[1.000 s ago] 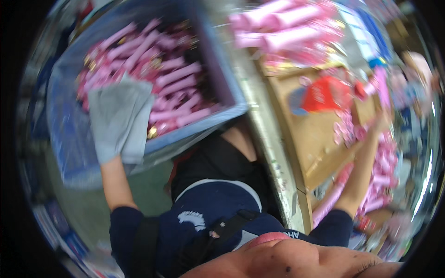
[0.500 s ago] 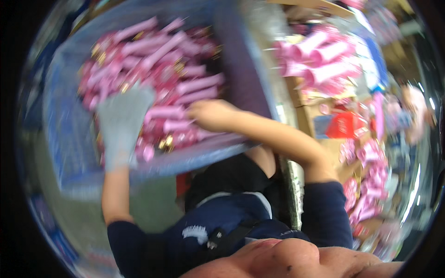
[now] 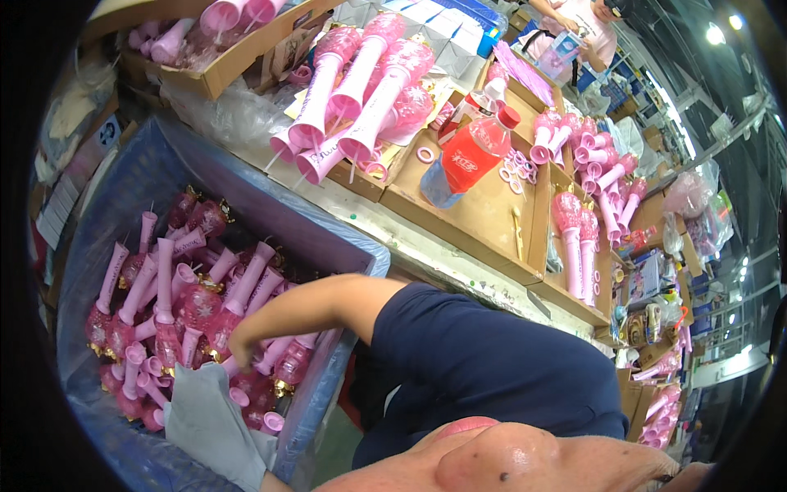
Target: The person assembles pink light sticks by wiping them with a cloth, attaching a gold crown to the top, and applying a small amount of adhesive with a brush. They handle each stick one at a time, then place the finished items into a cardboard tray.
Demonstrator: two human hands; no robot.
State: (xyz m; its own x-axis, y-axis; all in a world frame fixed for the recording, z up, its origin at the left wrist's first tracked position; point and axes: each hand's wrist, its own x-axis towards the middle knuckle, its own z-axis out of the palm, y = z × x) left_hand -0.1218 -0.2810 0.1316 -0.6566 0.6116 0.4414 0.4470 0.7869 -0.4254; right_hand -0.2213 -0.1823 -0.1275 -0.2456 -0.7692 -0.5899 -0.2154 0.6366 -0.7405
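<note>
Behind, a busy workshop under ceiling lights [image 3: 715, 34], with a co-worker [image 3: 586, 34] in a pale top beyond the workbench [image 3: 459, 283]. On the bench, a shallow cardboard tray [image 3: 484, 234] with a red-labelled bottle [image 3: 469, 164], pink rings [image 3: 515, 170] and, in its right-hand compartment, a pair of pink wands [image 3: 579, 254]; to the left, a bundle of wands [image 3: 361, 90], flared ends toward the blue plastic-lined bin [image 3: 246, 184].

Looks partway along: a large jumbled heap of wands [image 3: 164, 283] already in the bin, with plenty more on the bench.

Right hand [image 3: 242, 343]: bare, down among the heaped wands, fingers curled by a handle; cannot tell whether gripping or only touching. Left hand [image 3: 205, 410]: under grey fabric [image 3: 217, 439], low over the near part of the heap; cannot tell whether clenched or released.

Open room above the heap, toward the bin's bench-side wall; tighter by the near rim, close under the right forearm. Bench edge just beside the bin, with the bottle well apart from both hands.
</note>
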